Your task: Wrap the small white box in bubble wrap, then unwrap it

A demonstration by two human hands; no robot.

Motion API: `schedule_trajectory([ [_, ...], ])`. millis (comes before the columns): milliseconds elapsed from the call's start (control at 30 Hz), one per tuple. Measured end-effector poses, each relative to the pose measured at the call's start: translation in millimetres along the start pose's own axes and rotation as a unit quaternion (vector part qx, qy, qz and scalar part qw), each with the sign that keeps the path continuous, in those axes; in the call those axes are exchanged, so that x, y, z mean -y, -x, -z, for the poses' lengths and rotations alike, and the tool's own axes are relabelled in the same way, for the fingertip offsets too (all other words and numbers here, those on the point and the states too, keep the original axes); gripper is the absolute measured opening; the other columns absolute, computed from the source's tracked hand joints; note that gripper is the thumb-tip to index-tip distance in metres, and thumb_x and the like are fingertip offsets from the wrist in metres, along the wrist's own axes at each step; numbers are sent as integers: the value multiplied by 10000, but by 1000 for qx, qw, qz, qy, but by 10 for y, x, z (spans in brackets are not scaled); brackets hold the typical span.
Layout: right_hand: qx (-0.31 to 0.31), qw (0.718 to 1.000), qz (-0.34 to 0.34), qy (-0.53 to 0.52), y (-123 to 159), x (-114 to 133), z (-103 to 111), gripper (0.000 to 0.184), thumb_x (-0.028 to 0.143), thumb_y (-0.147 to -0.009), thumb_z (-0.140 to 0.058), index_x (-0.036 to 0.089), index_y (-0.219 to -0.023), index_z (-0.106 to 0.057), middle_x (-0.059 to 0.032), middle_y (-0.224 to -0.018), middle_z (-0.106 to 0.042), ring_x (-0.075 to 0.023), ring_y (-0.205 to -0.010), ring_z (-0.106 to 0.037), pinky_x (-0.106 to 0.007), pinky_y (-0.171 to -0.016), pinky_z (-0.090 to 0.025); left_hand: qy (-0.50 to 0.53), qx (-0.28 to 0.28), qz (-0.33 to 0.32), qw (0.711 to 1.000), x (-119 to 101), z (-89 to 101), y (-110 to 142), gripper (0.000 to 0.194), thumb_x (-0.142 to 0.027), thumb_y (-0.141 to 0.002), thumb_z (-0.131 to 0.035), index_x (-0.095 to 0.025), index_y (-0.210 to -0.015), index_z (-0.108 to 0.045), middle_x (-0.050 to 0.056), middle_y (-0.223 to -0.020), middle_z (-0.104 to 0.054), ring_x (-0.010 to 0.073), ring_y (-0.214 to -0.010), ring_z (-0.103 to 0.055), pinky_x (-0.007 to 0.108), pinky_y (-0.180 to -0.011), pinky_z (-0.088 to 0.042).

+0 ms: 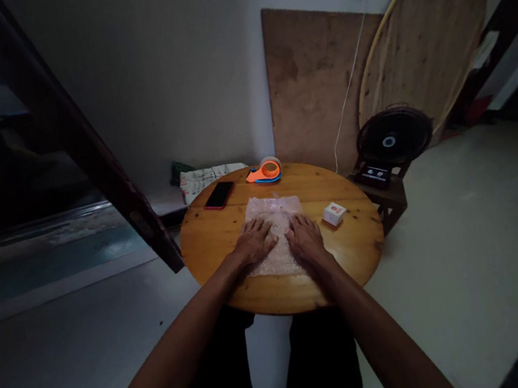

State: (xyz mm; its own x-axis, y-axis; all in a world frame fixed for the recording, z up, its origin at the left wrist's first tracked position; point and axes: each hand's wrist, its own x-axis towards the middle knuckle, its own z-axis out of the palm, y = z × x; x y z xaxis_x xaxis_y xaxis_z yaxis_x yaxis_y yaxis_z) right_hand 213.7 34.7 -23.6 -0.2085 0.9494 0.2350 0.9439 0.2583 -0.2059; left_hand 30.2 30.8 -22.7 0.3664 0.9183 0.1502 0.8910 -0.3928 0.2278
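A sheet of bubble wrap (281,256) lies on the round wooden table (360,247) in front of me. My left hand (255,242) rests flat on its left side, fingers spread. On the right side of the sheet, my right hand (305,238) also lies palm down with its fingers stretched out. Neither hand grips anything. Close to the right hand sits a small white box (333,213) with red print. Beyond the sheet, an orange and blue tape dispenser (266,171) stands near the table's far edge.
A phone (220,195) lies at the table's back left. Behind the table is a white printed sack (207,177). To the right, a black fan (392,139) stands on a wooden stool (390,196). A board (310,81) and a round tabletop (430,35) lean on the wall.
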Motion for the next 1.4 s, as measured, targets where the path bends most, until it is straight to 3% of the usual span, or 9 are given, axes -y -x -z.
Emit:
schedule_trajectory([
  [133,11,999,-5,31,5,31,31,460,365,-968,-374,147,-1361,-466,-154,-1433,-451,-272,-1306,-383,-402,-1065,-265,-28,6,9,1000,63,-82,12,629,-570,-953,-292,-207,-1463,-353,134,-1549,-313,338,-1437,-243,527,-1149,-203],
  [333,59,995,30,72,-108,4,221,372,357,-963,-381,164,-1238,-540,-141,-1263,-578,-272,-1129,-515,-386,-936,-346,-27,34,1,999,38,49,-35,582,-556,-934,-358,-215,-1402,-419,134,-1511,-367,325,-1395,-320,516,-1122,-262],
  [533,-4,996,16,91,-206,-4,145,356,359,-951,-395,138,-1126,-613,-162,-1183,-593,-293,-1094,-499,-404,-906,-337,-58,-9,4,998,1,126,-197,372,-465,-890,-488,-199,-1123,-602,129,-1289,-551,310,-1259,-452,492,-1078,-327],
  [700,-25,997,22,72,-220,-46,63,399,343,-944,-392,151,-1260,-542,-161,-1366,-503,-292,-1231,-416,-408,-970,-310,-36,-19,4,999,135,1,-234,594,-599,-883,-447,-199,-1319,-494,134,-1452,-438,314,-1362,-359,506,-1123,-270],
  [800,7,998,16,61,-271,-91,39,455,357,-951,-377,146,-1344,-472,-147,-1444,-448,-282,-1306,-364,-412,-1001,-304,-28,-26,21,999,195,-51,-197,711,-657,-865,-435,-189,-1400,-412,140,-1505,-376,321,-1398,-310,517,-1139,-236],
  [933,47,996,28,66,-332,-169,36,489,401,-962,-365,132,-1361,-454,-153,-1439,-459,-291,-1304,-388,-438,-1015,-302,-24,-48,17,998,213,-49,-169,528,-534,-954,-335,-190,-1321,-494,112,-1451,-455,280,-1359,-375,462,-1128,-271],
  [1067,46,996,54,59,-326,-243,45,479,411,-974,-346,149,-1360,-456,-134,-1457,-450,-279,-1319,-386,-443,-1044,-282,-30,-66,51,996,225,-58,-176,418,-373,-984,-302,-180,-1275,-531,111,-1389,-513,267,-1308,-427,440,-1097,-309],
  [1400,57,996,12,71,-340,-271,-10,532,411,-982,-294,144,-1432,-389,-122,-1520,-371,-270,-1390,-305,-438,-1090,-254,-14,-56,58,997,276,-26,-149,376,-382,-976,-338,-219,-1260,-525,85,-1422,-487,263,-1333,-393,478,-1102,-270],
])
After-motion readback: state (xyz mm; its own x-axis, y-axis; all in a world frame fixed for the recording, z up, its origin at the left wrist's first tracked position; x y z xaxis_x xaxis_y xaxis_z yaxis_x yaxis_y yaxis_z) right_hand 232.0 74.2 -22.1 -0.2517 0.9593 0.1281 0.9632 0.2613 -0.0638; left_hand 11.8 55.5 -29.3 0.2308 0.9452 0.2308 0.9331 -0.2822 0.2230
